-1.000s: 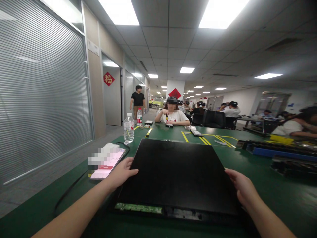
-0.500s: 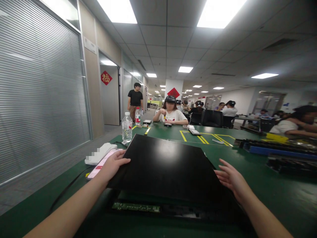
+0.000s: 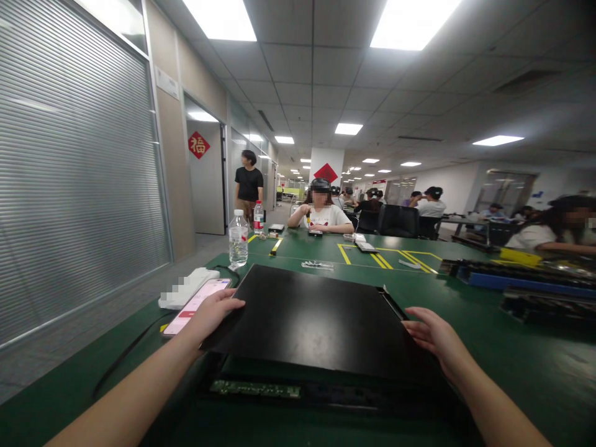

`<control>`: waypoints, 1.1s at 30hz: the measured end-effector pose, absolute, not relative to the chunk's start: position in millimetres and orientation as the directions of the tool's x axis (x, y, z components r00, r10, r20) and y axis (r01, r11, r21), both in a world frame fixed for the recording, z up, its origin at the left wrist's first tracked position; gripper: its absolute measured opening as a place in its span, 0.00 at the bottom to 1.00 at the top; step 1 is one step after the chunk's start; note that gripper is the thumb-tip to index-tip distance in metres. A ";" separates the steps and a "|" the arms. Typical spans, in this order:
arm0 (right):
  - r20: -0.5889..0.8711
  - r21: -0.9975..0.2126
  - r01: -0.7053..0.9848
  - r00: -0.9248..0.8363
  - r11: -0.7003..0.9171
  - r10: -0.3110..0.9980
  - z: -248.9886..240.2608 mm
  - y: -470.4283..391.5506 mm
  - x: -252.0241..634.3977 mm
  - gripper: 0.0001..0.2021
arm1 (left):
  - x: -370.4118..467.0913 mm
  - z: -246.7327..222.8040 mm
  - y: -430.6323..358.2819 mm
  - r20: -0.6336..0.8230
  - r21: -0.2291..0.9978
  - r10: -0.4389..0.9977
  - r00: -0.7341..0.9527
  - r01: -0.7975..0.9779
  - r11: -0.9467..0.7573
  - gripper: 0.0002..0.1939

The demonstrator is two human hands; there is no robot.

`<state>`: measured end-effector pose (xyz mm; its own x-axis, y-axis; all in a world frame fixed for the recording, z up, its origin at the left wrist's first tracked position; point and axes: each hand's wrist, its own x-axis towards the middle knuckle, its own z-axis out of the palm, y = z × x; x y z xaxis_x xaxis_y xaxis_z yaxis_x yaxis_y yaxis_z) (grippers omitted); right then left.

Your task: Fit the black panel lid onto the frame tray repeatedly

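A flat black panel [image 3: 311, 323] is raised at a slight tilt over a dark frame on the green table. My left hand [image 3: 218, 313] grips the panel's left edge, thumb on top and fingers underneath. At the right edge, my right hand [image 3: 431, 335] is closed around the side, its fingertips against the rim. Below the panel's near edge, a green circuit board [image 3: 256, 389] shows in the dark frame. The panel hides most of what lies beneath it.
Left of the panel lie a phone [image 3: 198, 304], a white object [image 3: 186, 288] and a water bottle [image 3: 238, 239]. Dark strips and a blue bar [image 3: 493, 280] are at the right. A person [image 3: 321, 214] sits across the table [image 3: 526, 366].
The panel's far edge has come down, uncovering small strips on the table behind it. My right hand's fingers have closed in at the right edge. The standing person has shifted left.
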<state>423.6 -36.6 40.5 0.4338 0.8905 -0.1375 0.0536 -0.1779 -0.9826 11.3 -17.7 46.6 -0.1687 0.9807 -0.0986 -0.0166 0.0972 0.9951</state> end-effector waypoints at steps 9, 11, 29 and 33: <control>-0.081 -0.982 0.108 0.492 -0.153 0.867 36.4 -33.9 432.5 0.14 | 14.7 46.0 -18.3 -0.146 0.983 0.974 -0.172 -0.138 0.123 0.17; -0.046 -0.972 0.174 0.513 -0.156 0.857 35.9 -32.8 434.5 0.16 | 16.3 46.5 -19.6 -0.145 0.981 0.975 -0.169 -0.151 0.120 0.17; -0.042 -0.948 0.260 0.470 -0.184 0.882 31.8 -28.8 440.4 0.19 | 16.5 41.2 -16.6 -0.100 0.992 0.985 -0.143 -0.092 0.087 0.13; -0.011 -0.940 0.295 0.473 -0.170 0.881 28.2 -27.3 444.7 0.18 | 17.6 39.8 -16.3 -0.062 0.998 0.995 -0.084 -0.035 0.059 0.14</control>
<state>444.7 -27.3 28.2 0.4734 0.8808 -0.0112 0.2947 -0.1703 -0.9403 17.6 -16.3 39.8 -0.0838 0.9945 -0.0622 -0.0349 0.0595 0.9976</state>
